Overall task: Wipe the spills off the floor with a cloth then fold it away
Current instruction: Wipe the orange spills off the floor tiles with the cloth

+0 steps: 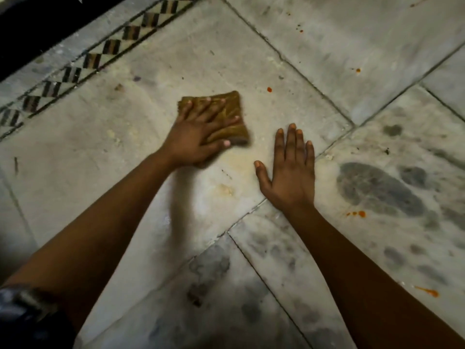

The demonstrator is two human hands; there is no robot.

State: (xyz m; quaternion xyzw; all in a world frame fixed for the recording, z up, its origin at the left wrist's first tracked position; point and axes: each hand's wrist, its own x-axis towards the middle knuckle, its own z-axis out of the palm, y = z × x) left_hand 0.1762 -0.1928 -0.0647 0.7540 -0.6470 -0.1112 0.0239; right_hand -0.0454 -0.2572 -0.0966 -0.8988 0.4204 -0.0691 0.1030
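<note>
Under the spread left hand (193,137), the cloth (229,114) lies partly hidden.

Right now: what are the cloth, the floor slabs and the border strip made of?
Cloth: brown woven fabric, it seems; creases under the left hand.
Floor slabs: probably marble, pale with grey veining, dull, stained.
Border strip: looks like inlaid stone or tile, dark-and-light checks.

We see our left hand (198,137) pressing flat on a folded, mustard-brown cloth (226,114) on the pale marble floor (141,152) — fingers spread. Our right hand (289,172) lies flat just beside it; small orange-red spills (269,89) dot the tiles nearby.
</note>
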